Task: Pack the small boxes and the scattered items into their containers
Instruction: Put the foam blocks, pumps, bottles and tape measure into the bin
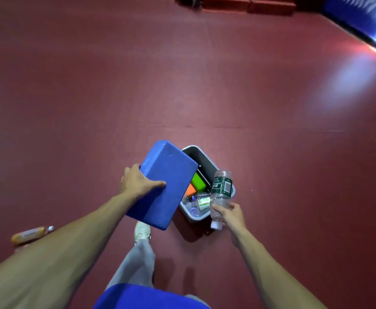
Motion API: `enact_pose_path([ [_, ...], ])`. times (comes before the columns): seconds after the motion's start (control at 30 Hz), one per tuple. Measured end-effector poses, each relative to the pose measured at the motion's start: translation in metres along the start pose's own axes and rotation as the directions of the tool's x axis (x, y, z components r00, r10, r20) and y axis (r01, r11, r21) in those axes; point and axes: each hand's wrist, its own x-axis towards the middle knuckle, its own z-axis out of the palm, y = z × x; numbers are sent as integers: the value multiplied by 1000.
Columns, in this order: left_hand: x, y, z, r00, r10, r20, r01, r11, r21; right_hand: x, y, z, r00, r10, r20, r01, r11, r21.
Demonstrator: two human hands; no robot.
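Note:
My left hand (137, 182) grips a large blue foam block (163, 185) by its near edge and holds it tilted over the left side of a grey bin (207, 162) on the floor. My right hand (231, 214) holds a clear plastic bottle with a green label (221, 192) near its capped end, cap down, over the bin's right rim. Inside the bin lie a green block (198, 181), an orange block (190, 190) and several clear bottles (197, 202). The blue block hides part of the bin.
An orange drink bottle (30, 234) lies on the red floor at the left, by my left forearm. My foot in a white shoe (142, 231) stands just before the bin. Dark red blocks (249, 5) sit at the far top, a blue wall (361, 18) at top right.

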Motion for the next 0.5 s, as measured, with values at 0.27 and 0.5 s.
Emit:
enact_pose_path([
  [0.27,161,43,37,994,15,107,-15,1000,0,125,-49,39,985,143,-94,-146,989,-27],
  [0.5,333,60,92,957,-40,288,35,999,23,273,-81,109,933,319,-167,-329,943,-39],
])
